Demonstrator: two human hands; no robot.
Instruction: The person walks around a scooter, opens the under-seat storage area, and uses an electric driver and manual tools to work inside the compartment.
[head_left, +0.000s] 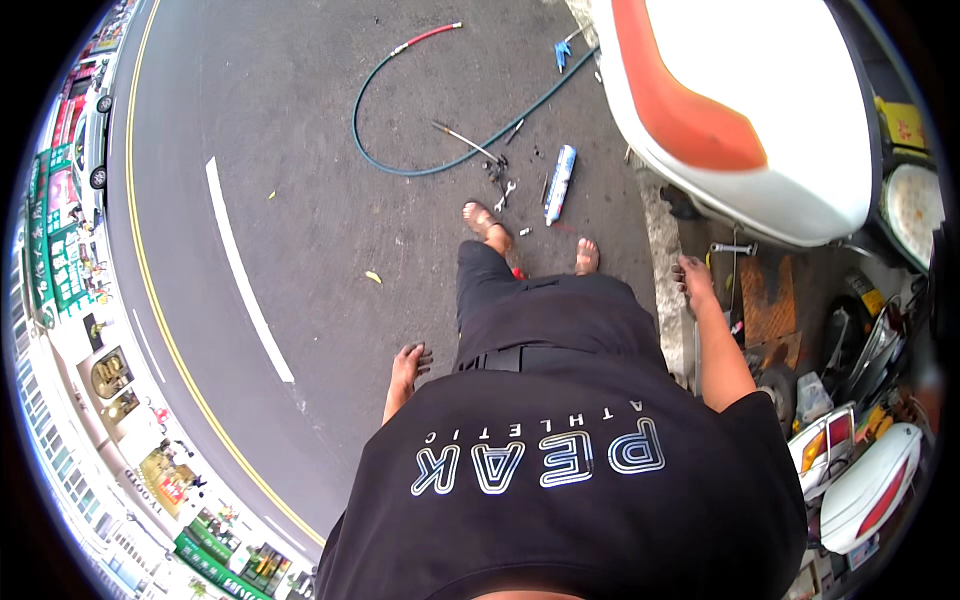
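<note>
right hand (692, 278) hangs by the pale curb (662, 235), fingers curled; whether it grips anything i cannot tell. nearest it, just to the right, is a silver wrench (735, 248), near a rusty plate (768, 295). left hand (409, 366) hangs empty, fingers loosely spread. beyond the feet lie a spray can (561, 185) and curved hose (412, 174).
</note>
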